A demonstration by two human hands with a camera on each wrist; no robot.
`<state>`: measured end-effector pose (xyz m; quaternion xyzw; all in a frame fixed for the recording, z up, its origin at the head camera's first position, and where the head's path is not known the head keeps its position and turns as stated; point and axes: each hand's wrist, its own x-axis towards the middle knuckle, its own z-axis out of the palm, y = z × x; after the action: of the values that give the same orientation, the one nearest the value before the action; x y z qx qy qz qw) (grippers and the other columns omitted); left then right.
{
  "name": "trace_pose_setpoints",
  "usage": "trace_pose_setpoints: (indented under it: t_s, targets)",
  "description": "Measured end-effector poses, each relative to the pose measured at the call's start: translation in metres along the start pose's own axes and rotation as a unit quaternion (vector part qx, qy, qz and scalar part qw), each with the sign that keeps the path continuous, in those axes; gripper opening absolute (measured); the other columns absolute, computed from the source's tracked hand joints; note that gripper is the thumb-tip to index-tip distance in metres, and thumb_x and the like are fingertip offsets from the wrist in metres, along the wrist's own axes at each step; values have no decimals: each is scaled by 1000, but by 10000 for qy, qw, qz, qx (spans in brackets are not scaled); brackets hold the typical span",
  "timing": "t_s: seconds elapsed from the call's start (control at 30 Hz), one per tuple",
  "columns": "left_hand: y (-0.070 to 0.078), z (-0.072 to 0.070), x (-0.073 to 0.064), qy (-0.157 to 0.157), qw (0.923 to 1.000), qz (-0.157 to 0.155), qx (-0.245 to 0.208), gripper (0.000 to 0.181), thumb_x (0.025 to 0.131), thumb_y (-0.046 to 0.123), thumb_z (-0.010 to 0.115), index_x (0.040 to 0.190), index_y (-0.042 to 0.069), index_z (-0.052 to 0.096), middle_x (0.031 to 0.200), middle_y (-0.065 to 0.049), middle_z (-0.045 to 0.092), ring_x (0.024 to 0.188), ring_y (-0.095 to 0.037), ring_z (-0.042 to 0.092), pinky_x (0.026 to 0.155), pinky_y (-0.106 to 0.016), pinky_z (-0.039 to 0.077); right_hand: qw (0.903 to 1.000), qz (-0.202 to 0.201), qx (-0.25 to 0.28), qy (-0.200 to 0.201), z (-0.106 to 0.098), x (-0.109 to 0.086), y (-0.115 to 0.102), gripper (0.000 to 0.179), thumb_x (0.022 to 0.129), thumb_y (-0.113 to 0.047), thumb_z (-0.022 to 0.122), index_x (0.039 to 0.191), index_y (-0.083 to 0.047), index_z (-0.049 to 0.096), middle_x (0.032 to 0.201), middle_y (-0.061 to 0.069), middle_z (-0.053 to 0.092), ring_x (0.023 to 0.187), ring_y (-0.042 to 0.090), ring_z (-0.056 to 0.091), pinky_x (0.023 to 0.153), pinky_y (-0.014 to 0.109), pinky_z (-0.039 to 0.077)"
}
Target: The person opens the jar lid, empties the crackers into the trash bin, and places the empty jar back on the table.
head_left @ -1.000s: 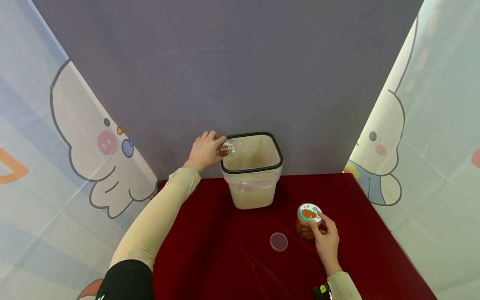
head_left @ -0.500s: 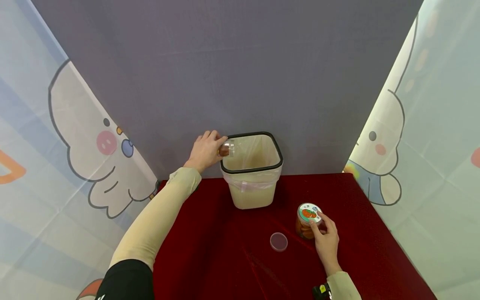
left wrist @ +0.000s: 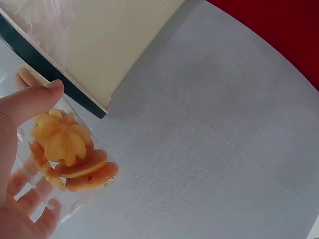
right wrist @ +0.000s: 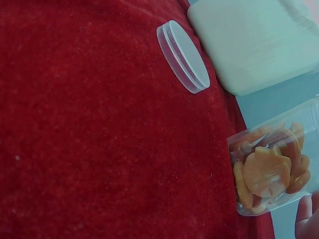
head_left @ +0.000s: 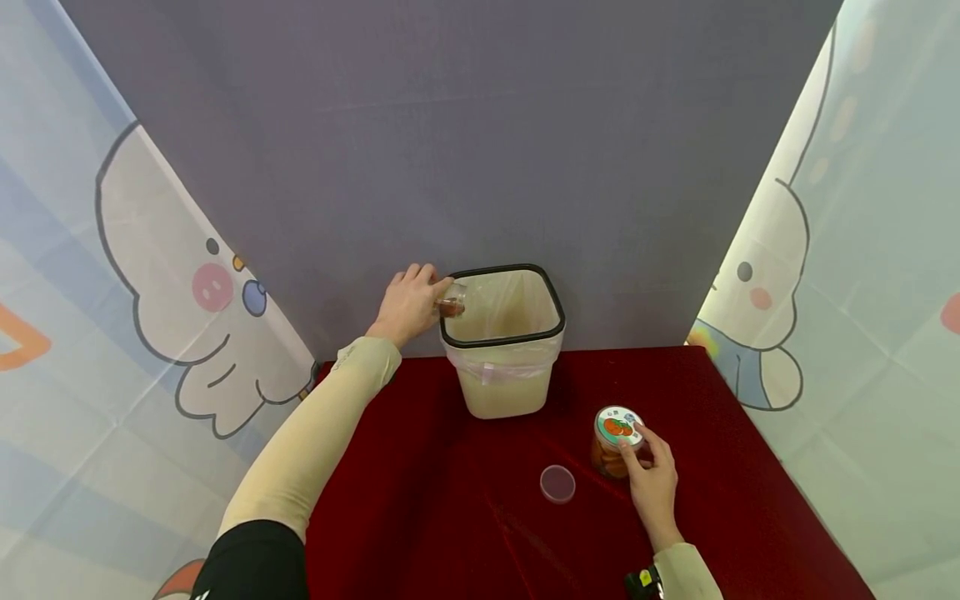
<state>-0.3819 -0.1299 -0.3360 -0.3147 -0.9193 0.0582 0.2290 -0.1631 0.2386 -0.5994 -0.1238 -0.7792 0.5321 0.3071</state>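
My left hand (head_left: 408, 302) grips a clear plastic jar (head_left: 452, 302) on its side, its mouth toward the inside of the bin (head_left: 504, 392) at the left rim. Flower-shaped cookies (left wrist: 62, 139) show through the jar wall in the left wrist view, some lying toward the lower side. On the red cloth to the right, my right hand (head_left: 654, 487) holds a second cookie jar (head_left: 609, 458) round its top, thumb and fingers at its lid. That lid carries a label with orange fruit. The right wrist view shows cookies (right wrist: 269, 172) inside this upright jar.
A loose clear lid (head_left: 558, 484) lies on the red cloth (head_left: 450, 517) left of the second jar. The bin has a black rim and a thin plastic liner. A grey backdrop (head_left: 465, 167) stands right behind it, with printed cartoon curtains (head_left: 862, 292) at both sides.
The jar in my left hand has tipped a little, its mouth end slightly lower and its cookies shifted. My right hand and the second jar have stayed still.
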Motion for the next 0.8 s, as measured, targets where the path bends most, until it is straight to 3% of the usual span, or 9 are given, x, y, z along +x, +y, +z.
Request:
trace_pose_setpoints:
  t_s: [0.3,0.5,0.8]
  targets:
    - [2,-1,2,29,9999,97,34,60,81,13,75,139,20,60,115,-10,55,108,-32,49,90,-49,44,10000,4,-17,1,-1,-1,0,43,93,-17,73,134,-14,63,125,4,55,94,6,49,71,10,40]
    - [5,-2,5,32,9993,274,238,54,87,7,65,140,18,60,117,-10,54,110,-32,48,91,-49,44,10000,-6,-85,18,-3,-1,0,43,93,-18,73,134,-13,63,127,5,55,95,4,49,71,10,40]
    - [7,1,8,22,9986,338,416,47,92,5,60,137,18,62,121,-11,55,114,-33,48,94,-49,44,10000,64,4,-1,-2,-2,2,42,93,-15,73,134,-13,63,120,2,55,94,8,49,71,9,40]
